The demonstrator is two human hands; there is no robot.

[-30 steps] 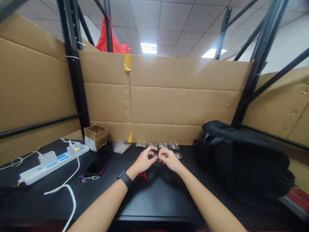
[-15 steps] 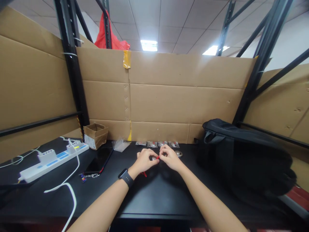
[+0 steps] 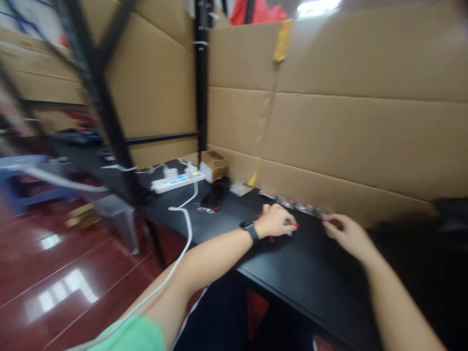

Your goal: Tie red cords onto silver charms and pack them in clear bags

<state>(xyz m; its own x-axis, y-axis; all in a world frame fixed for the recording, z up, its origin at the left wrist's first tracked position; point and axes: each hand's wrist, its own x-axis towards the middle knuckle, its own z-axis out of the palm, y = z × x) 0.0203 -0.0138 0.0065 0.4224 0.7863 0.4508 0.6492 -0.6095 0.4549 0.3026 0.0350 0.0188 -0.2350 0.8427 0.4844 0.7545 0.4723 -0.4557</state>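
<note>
Over the black table (image 3: 303, 273), my left hand (image 3: 276, 221) pinches a small red item (image 3: 296, 225), with red cord showing beside and below the hand. A shiny bit shows under its fingertips, too blurred to name. My right hand (image 3: 349, 236) is apart from it, to the right, thumb and fingertips together; whatever they may hold is too blurred to tell. Small clear packets (image 3: 305, 208) with red and silver contents lie in a row along the cardboard wall, behind and between the hands.
A white power strip (image 3: 177, 181), a small cardboard box (image 3: 215, 165), a dark phone (image 3: 213, 196) and a clear bag (image 3: 239, 188) lie at left. A white cable (image 3: 188, 222) crosses my left arm. A dark bag (image 3: 453, 214) is at right.
The view has swung left, showing the floor and a blue stool. My hands, together before, are now apart: the right one has moved away to the right, while the left still pinches the red item.
</note>
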